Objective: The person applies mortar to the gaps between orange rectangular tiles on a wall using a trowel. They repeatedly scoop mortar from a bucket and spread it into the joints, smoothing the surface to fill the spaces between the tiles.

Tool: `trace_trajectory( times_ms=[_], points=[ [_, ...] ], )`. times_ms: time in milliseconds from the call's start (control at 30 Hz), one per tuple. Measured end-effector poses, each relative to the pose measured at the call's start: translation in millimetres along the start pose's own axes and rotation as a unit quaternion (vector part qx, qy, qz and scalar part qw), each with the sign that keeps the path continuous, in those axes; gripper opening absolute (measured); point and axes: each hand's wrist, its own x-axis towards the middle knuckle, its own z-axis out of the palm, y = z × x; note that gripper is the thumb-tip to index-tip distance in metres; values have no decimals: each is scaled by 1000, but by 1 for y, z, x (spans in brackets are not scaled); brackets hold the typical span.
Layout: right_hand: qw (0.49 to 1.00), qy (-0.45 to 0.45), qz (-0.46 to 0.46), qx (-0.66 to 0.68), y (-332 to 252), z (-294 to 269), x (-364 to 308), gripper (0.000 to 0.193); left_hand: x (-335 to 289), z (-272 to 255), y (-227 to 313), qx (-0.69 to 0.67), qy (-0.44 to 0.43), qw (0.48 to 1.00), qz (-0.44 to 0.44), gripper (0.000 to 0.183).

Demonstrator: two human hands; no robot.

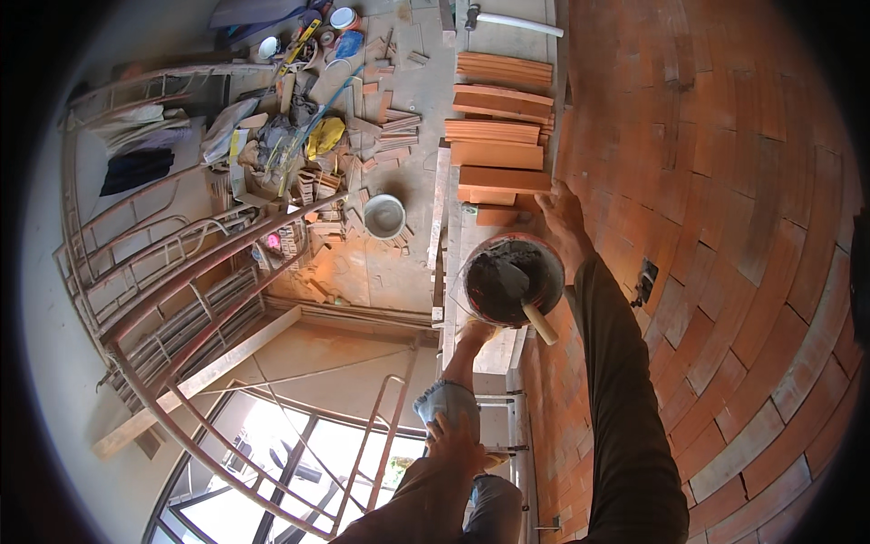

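Observation:
My right hand [565,225] reaches forward along the wall, its fingers closed round the right end of an orange clay brick [498,179]. That brick is the nearest of a row of flat bricks [494,131] on the plank. Just nearer stands a round bucket [468,295] of dark grey wet mortar. A trowel lies in the mortar, its blade [512,281] partly sunk and its wooden handle [541,324] over the rim. My left hand [453,444] rests open on my bent knee, fingers spread on the denim, holding nothing.
An orange brick wall [707,272] rises along the right. A white-handled hammer [517,23] lies at the plank's far end. Below on the left are a grey bucket [384,217], brick pieces and cluttered tools. Scaffold frames [217,227] stand at left.

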Motion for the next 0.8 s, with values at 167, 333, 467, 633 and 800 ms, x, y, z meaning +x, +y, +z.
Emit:
trace_trajectory(
  times_ms=[167, 333, 467, 633, 800],
  points=[
    [998, 20, 51, 19, -3, 33, 59, 64, 5, -7, -6, -28, 6, 1000, -2, 85],
    [989, -1, 125, -75, 11, 59, 103, 56, 8, -5, -8, -44, 33, 998, 1, 79],
    [974, 8, 212, -85, 5, 65, 111, 59, 9, 0, -11, -11, 80, 997, 9, 81],
    [975, 8, 219, -44, -32, 37, 94, 62, 5, 10, -6, -19, 41, 999, 16, 78],
    [976, 33, 187, 107, -27, 15, 67, 61, 9, 8, -5, 32, 58, 997, 28, 76]
  ],
)
